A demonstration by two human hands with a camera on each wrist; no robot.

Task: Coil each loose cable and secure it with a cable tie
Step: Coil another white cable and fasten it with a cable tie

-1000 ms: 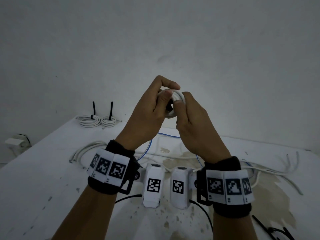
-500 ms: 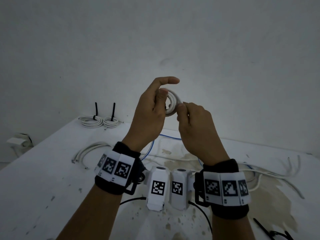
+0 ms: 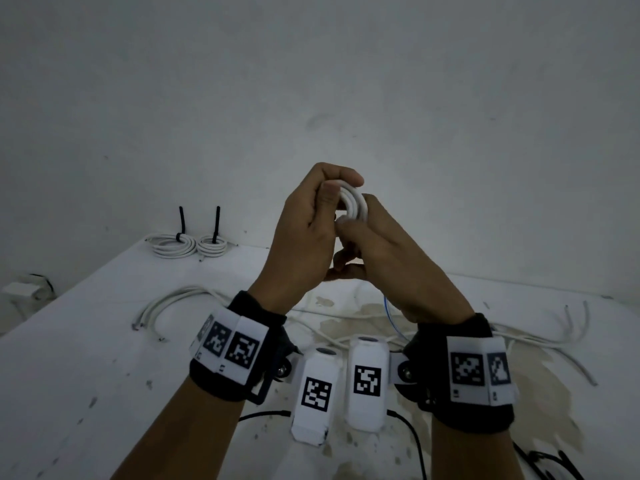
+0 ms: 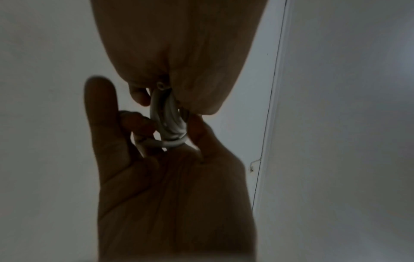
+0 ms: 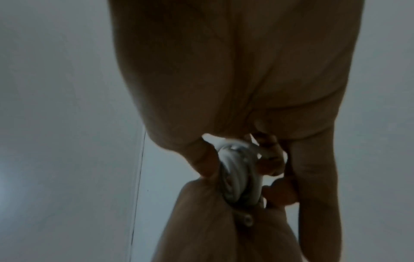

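I hold a small white cable coil (image 3: 354, 204) up in front of the wall, above the table. My left hand (image 3: 337, 188) grips its top, thumb on the near face and index finger curled over the rim. My right hand (image 3: 353, 220) pinches the coil's lower right side, its other fingers stretched out below. The wrist views show the coil (image 4: 170, 122) (image 5: 237, 180) squeezed between both hands, with a cut cable end (image 4: 160, 86) (image 5: 247, 217) poking out between the fingers. No cable tie shows on this coil.
Two tied coils (image 3: 172, 242) (image 3: 212, 245) with upright black ties lie at the back left of the white table (image 3: 69, 375). Loose white cables (image 3: 166, 304) (image 3: 554, 337) and a blue wire (image 3: 391, 318) lie behind my wrists. Black cable ties (image 3: 547, 462) lie at the front right.
My left index finger, straight half a second ago, has curled over the coil. My right hand has turned and closed in against the left, now covering more of the coil.
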